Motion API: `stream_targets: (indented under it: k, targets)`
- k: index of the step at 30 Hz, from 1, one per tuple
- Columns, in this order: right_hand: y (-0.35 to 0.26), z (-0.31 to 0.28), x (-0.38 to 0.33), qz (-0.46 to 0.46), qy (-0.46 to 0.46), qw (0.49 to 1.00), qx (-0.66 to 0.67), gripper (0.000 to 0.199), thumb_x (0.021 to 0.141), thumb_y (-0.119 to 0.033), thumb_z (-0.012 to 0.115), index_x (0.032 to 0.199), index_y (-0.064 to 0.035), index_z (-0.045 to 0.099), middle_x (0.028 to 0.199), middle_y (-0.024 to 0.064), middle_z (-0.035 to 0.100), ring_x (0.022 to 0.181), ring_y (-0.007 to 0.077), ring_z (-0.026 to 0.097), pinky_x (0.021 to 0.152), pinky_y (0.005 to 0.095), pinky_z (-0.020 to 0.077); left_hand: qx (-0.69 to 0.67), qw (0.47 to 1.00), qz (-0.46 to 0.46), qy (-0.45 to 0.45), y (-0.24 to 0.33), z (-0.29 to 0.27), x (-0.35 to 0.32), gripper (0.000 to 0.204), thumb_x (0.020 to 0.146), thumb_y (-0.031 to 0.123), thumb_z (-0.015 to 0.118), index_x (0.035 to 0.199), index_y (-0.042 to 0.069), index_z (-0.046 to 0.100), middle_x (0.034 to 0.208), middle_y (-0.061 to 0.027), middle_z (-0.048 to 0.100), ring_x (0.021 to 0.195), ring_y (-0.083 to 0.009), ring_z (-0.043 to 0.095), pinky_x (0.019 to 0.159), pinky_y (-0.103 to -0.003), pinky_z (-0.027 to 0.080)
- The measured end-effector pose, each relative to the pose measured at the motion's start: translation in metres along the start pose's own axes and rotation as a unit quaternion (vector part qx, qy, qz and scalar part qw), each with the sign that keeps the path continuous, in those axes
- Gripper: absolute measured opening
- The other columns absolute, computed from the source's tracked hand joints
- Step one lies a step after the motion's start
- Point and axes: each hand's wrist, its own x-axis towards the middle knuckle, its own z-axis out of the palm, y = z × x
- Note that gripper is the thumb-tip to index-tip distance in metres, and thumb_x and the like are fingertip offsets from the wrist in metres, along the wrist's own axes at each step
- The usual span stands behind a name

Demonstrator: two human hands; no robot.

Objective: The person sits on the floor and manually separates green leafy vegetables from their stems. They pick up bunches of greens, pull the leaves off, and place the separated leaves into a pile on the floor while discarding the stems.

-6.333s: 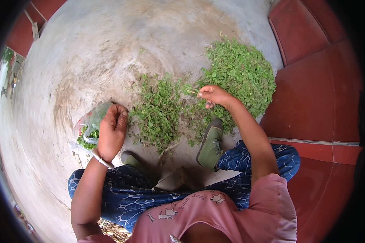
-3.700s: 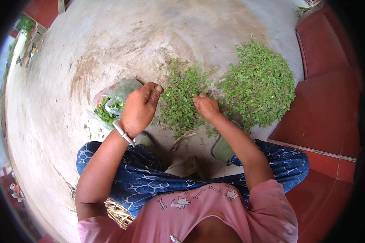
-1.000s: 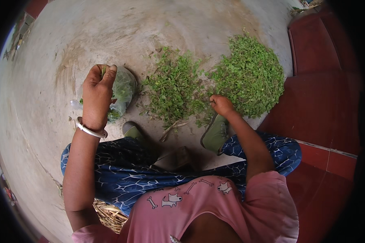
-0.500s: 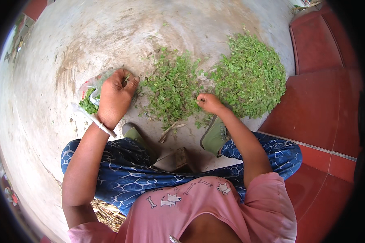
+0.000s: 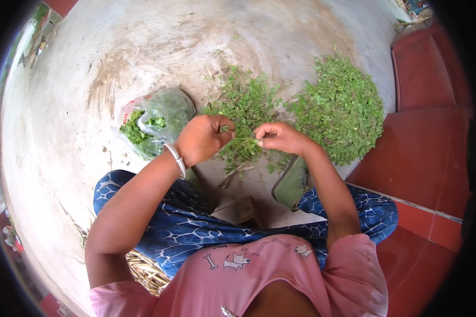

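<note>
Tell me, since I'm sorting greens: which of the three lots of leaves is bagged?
The leaves left of the left hand: they sit in a clear plastic bag. The middle pile and right pile lie loose on the floor.

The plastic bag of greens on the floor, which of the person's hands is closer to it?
Left. The left hand is just right of the plastic bag, close to its edge; the right hand is farther right, past the left hand.

A red tiled step (image 5: 428,153) borders the concrete floor (image 5: 143,47); perhaps straw (image 5: 145,269) behind.
</note>
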Motion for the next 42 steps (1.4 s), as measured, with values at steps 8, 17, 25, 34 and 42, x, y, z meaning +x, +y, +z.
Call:
stream_targets:
  k: [8,17,25,34,42]
  targets:
    - [-0.030,0.017,0.001,-0.030,-0.020,0.999,-0.019,0.007,0.083,-0.005,0.058,0.088,-0.0024,0.056,0.090,-0.0015,0.056,0.083,0.0059,0.048,0.075,0.0238,0.0408,-0.024,0.994,-0.025,-0.101,0.005,0.001,0.000,0.025,0.080,0.022,0.069,0.093,0.001,0.065,0.072,-0.0107,0.062,0.063,-0.0122,0.054,0.061,-0.028,0.046]
    - [-0.033,0.025,0.005,-0.052,0.002,0.998,-0.019,0.005,0.084,-0.004,0.057,0.089,-0.0023,0.056,0.087,-0.0023,0.055,0.081,0.0053,0.048,0.074,0.0235,0.0410,-0.088,0.980,-0.077,-0.159,0.003,0.001,0.001,0.025,0.081,0.025,0.068,0.087,0.001,0.066,0.064,-0.0008,0.056,0.057,-0.0066,0.047,0.053,-0.026,0.042]
    - [-0.034,0.033,0.004,-0.109,0.045,0.993,0.005,0.009,0.083,-0.011,0.060,0.088,-0.0029,0.058,0.078,-0.0018,0.057,0.074,0.0051,0.050,0.068,0.0236,0.0431,-0.120,0.979,-0.089,-0.137,-0.004,0.001,0.000,0.019,0.083,0.020,0.063,0.088,0.003,0.066,0.060,0.0036,0.051,0.051,-0.0047,0.044,0.043,-0.023,0.038]
    - [-0.020,0.013,-0.006,0.008,0.066,0.966,-0.250,0.013,0.080,-0.014,0.063,0.090,-0.0064,0.058,0.085,0.0017,0.058,0.079,0.0111,0.053,0.073,0.0283,0.0444,-0.142,0.976,-0.155,-0.055,0.008,-0.015,0.002,0.016,0.080,0.016,0.061,0.085,0.001,0.063,0.060,0.0017,0.050,0.052,-0.0065,0.044,0.047,-0.025,0.040]
    - [-0.040,0.023,-0.002,-0.083,0.176,0.980,-0.027,0.032,0.084,-0.016,0.062,0.114,-0.0082,0.052,0.101,0.0040,0.055,0.090,0.0119,0.053,0.077,0.0279,0.0443,-0.127,0.984,-0.093,-0.085,0.011,-0.015,0.004,0.011,0.082,0.018,0.062,0.079,0.009,0.057,0.060,0.0071,0.044,0.051,-0.0027,0.041,0.044,-0.021,0.038]
